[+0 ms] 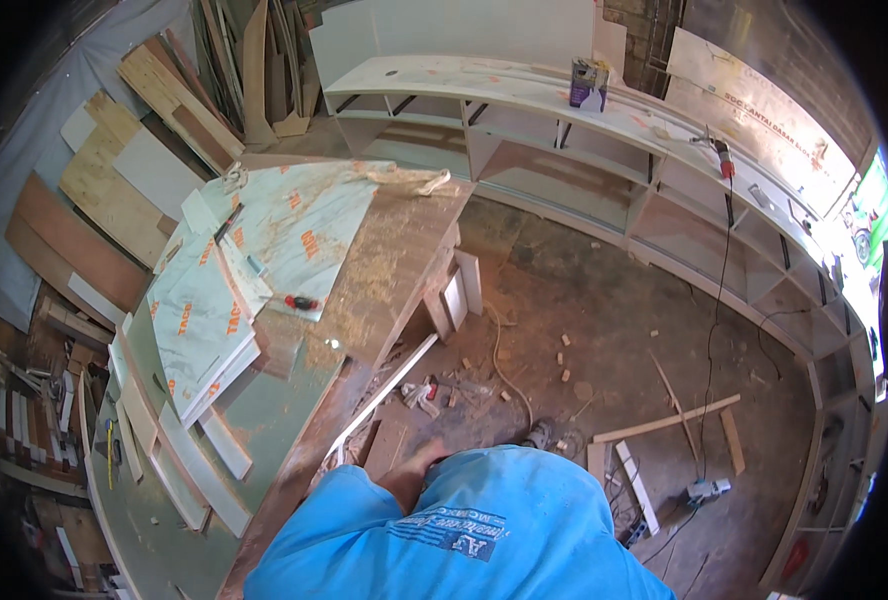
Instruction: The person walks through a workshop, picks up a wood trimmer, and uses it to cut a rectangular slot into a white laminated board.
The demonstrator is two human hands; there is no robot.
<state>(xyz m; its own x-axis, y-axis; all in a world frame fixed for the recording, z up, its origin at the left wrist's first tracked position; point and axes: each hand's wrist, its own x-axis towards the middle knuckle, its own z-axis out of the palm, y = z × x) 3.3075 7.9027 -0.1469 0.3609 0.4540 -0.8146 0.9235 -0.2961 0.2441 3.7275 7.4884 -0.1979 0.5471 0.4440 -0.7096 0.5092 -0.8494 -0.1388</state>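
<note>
My left forearm (404, 485) comes out from a blue sleeve and reaches down beside the workbench's lower edge. Only part of my left hand (428, 456) shows; the blue shirt (514, 520) covers its fingers and whatever they may touch. Close to it are a long white strip (389, 388) leaning along the bench and a crumpled whitish cloth (421, 395) among scraps on the floor. My right hand is hidden from sight. A dark shoe (539, 434) shows just past the shirt.
A sawdust-strewn workbench (364, 310) carries wrapped white panels (309, 235), a red-and-black screwdriver (301, 302) and loose boards (204, 470). Long white cabinet (549, 150) curves behind, with a red power tool (726, 162) on top. Wood strips (664, 418) and a corded tool (704, 490) lie on the floor.
</note>
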